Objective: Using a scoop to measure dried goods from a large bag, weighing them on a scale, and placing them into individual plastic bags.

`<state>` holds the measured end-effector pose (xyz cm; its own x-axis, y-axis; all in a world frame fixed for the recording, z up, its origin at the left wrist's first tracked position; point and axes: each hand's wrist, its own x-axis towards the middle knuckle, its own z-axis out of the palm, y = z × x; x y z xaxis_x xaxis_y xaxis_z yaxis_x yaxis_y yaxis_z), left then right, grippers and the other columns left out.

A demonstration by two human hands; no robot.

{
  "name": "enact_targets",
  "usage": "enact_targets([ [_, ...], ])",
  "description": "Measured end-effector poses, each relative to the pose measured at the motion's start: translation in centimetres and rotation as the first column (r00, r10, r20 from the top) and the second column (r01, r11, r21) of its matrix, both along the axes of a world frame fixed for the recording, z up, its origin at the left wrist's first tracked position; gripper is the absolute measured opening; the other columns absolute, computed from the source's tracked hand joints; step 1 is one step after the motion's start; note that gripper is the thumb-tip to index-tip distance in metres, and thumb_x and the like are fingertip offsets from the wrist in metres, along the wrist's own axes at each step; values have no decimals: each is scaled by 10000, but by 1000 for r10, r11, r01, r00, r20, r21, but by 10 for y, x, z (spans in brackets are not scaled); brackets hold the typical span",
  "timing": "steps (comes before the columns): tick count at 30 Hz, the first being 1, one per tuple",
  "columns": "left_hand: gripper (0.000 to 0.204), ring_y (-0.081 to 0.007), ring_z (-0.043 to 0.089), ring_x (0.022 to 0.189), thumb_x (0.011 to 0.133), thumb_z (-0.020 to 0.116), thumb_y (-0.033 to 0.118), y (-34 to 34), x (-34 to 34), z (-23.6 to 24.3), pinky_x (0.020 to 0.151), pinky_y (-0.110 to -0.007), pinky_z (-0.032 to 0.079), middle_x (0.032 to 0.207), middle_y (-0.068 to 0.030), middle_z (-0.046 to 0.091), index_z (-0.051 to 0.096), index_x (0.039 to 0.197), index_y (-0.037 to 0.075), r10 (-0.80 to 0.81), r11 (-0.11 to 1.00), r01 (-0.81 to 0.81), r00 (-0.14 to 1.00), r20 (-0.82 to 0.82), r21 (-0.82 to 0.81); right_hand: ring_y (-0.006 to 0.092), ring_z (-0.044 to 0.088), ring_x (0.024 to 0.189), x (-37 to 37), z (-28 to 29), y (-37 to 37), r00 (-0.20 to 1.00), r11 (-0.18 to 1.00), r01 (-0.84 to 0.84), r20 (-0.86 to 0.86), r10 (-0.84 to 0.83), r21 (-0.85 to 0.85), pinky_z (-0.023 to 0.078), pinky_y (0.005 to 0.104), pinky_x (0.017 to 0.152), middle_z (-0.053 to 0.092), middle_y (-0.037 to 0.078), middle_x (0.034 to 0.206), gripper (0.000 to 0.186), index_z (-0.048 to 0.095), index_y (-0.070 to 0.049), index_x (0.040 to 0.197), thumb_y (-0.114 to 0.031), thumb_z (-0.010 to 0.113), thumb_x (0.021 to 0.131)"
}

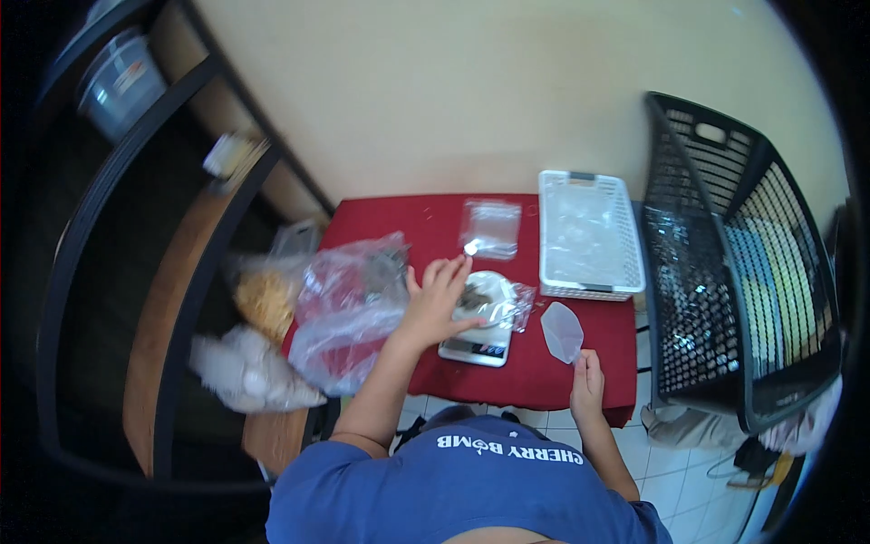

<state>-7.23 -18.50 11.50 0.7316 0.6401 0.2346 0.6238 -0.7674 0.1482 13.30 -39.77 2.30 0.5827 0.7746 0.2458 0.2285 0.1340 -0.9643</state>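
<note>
My left hand (pixel 433 304) reaches over a white digital scale (pixel 478 354) on the red-covered table (pixel 607 381), its fingers spread. A clear packet with dark greenish-brown bits (pixel 482 299) sits on the scale's round top, partly hidden by those fingers; whether they touch it I cannot tell. In my right hand (pixel 587 376), low at the table's right, is a translucent plastic scoop (pixel 560 328) held by its handle. A large crumpled clear bag (pixel 335 290) lies left of the scale, and a small stack of flat clear bags (pixel 492 227) lies behind it.
A white perforated basket (pixel 549 236) stands at the back right, beside a big black crate (pixel 752 399). At left are dark-framed shelves (pixel 149 363) with a clear tub (pixel 127 86). A bag of yellowish pieces (pixel 263 304) and a whitish bag (pixel 240 372) sit beside the table.
</note>
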Motion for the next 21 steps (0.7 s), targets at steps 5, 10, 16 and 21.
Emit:
enact_targets([
  [5, 926, -322, 287, 1296, 566, 814, 402, -15, -100, 56, 979, -703, 193, 1406, -100, 332, 396, 1371, 218, 339, 939, -321, 923, -183, 119, 285, 534, 772, -37, 23, 29, 935, 952, -230, 225, 273, -201, 426, 353, 700, 496, 138, 785, 133, 482, -5, 892, -133, 505, 918],
  [10, 615, -307, 475, 1158, 627, 779, 342, -11, -188, 44, 948, -547, 375, 1248, -118, 508, 573, 1174, 149, 418, 906, -402, 901, -121, 133, 414, 607, 752, -106, 45, 54, 703, 746, -497, 298, 646, -443, 457, 500, 648, 608, 225, 825, 165, 522, -27, 938, -185, 535, 895],
  [16, 244, -275, 637, 718, 739, 680, 230, 8, -208, 20, 647, -341, 511, 809, -126, 639, 640, 896, 48, 31, 963, 49, 957, 289, -265, 416, 609, 790, -222, 24, 130, 585, 733, -488, 446, 678, -473, 465, 526, 638, 601, 255, 867, 244, 475, 1, 1086, -125, 475, 877],
  [21, 377, -217, 636, 751, 753, 723, 334, 53, -245, 52, 652, -309, 500, 812, -104, 645, 654, 1000, 58, -143, 861, 279, 935, 325, -426, 311, 602, 925, -269, -62, 229, 299, 817, -467, 809, 506, -338, 519, 408, 596, 563, 271, 980, 355, 457, 29, 1174, -121, 482, 853],
])
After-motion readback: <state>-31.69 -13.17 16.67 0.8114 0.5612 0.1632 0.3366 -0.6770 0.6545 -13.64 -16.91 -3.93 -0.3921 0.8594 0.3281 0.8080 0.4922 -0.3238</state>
